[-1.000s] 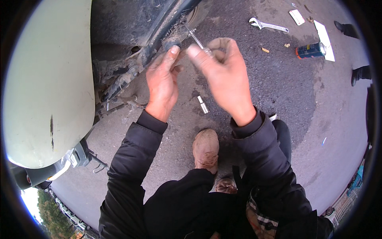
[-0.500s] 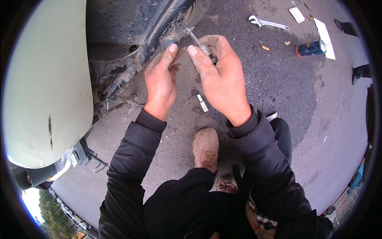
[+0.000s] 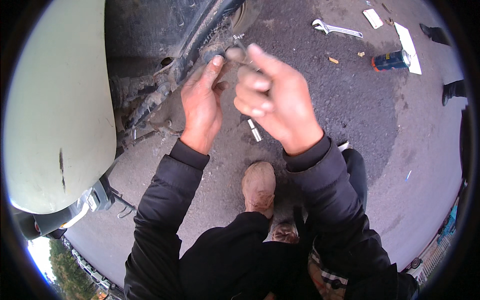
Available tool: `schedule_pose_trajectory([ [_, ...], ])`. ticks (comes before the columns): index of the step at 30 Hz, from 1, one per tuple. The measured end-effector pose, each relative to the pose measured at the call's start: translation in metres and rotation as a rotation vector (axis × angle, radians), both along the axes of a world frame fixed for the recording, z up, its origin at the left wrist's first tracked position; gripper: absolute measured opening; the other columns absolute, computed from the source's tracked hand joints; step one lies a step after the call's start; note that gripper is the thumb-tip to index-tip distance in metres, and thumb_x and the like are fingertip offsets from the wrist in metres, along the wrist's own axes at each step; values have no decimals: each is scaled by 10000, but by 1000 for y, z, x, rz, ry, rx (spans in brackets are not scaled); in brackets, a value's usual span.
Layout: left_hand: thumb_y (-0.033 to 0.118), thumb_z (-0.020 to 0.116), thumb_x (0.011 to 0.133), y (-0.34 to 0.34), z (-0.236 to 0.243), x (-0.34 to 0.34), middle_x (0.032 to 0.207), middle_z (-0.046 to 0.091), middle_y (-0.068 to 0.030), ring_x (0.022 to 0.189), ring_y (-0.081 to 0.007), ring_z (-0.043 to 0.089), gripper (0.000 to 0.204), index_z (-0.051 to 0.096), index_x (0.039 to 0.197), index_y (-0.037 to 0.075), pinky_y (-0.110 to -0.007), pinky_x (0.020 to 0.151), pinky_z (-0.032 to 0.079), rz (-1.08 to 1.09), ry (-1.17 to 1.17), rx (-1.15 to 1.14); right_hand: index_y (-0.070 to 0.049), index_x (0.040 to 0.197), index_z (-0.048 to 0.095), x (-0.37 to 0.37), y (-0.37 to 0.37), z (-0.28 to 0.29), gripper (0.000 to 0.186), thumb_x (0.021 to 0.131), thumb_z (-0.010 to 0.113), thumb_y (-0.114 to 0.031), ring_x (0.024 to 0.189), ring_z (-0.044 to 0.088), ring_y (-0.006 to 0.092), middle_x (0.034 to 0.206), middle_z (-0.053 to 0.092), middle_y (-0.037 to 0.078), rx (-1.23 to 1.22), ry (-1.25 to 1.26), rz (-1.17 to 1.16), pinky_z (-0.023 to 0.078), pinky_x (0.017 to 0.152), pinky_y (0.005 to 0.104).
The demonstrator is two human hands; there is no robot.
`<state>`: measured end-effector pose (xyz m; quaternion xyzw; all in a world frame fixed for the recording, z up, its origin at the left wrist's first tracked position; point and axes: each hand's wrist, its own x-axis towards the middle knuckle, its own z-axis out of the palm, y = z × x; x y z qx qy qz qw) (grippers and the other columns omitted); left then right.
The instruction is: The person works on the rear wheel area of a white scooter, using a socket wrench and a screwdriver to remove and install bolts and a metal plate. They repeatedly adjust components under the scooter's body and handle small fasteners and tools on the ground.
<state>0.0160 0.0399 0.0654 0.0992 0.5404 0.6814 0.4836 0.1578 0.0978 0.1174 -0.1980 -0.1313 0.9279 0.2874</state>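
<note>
My left hand (image 3: 201, 110) is closed round a grimy, stubby cylindrical part (image 3: 214, 52) on the vehicle's dirty underside, thumb pressed against its near end. Close to its right my right hand (image 3: 282, 97) is raised, blurred by motion, its fingers curled in. A thin dark shaft (image 3: 242, 46) runs from near a small coiled metal piece (image 3: 238, 36) toward my right fingertips. Blur and fingers hide what they grip. A dirty metal arm (image 3: 150, 102) and a spring (image 3: 144, 137) lie left of my left hand. Below my hands a small silver socket-like tube (image 3: 254, 130) rests on the asphalt.
A pale green body panel (image 3: 57, 110) fills the left side. Far right on the ground lie an adjustable wrench (image 3: 337, 30), a dark spray can (image 3: 390, 61), a white sheet (image 3: 407, 45) and a small white card (image 3: 372, 18). Another person's feet (image 3: 452, 91) show at the right edge.
My right hand has turned and its fingers have curled away from the knurled metal tool it was holding up, which no longer shows clearly. My left hand stays in place.
</note>
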Motion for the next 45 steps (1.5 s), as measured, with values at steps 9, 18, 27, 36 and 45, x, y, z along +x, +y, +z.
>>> schedule_pose_trajectory([
  [9,222,749,982,1,-1,0,1124,748,-48,1058,-163,701,274,721,1166,22,-290,765,463,10,-9,-21,6,1167,624,-11,-2,-2,289,1085,561,-265,505,455,102,669,508,-28,793,-670,-260,385,506,292],
  [18,238,751,980,0,-1,-1,1137,741,-45,1078,-161,686,286,718,1174,30,-296,772,454,16,-28,1,50,1090,633,-4,4,5,355,1055,588,-301,588,568,238,718,597,88,787,-674,-215,460,591,375],
  [27,281,658,1038,0,-1,-1,1268,687,-64,1208,-206,621,357,657,1294,31,-384,1006,478,-49,10,-22,19,1096,645,-9,5,13,355,1101,535,-318,536,366,78,633,405,-43,223,-370,-33,327,512,259],
  [36,337,740,975,-39,-30,-8,1251,708,-102,1130,-231,672,476,645,1303,5,-360,861,476,-149,65,-182,-1,978,665,40,-4,-14,352,1069,575,-329,586,467,136,699,523,6,706,-808,105,387,559,296],
  [45,358,782,883,-130,-87,27,944,764,-126,824,-173,726,447,745,1128,-15,-321,738,569,-820,344,-586,23,1071,559,43,-95,-175,458,889,755,-349,903,718,462,906,724,284,1284,-1498,620,566,785,539],
])
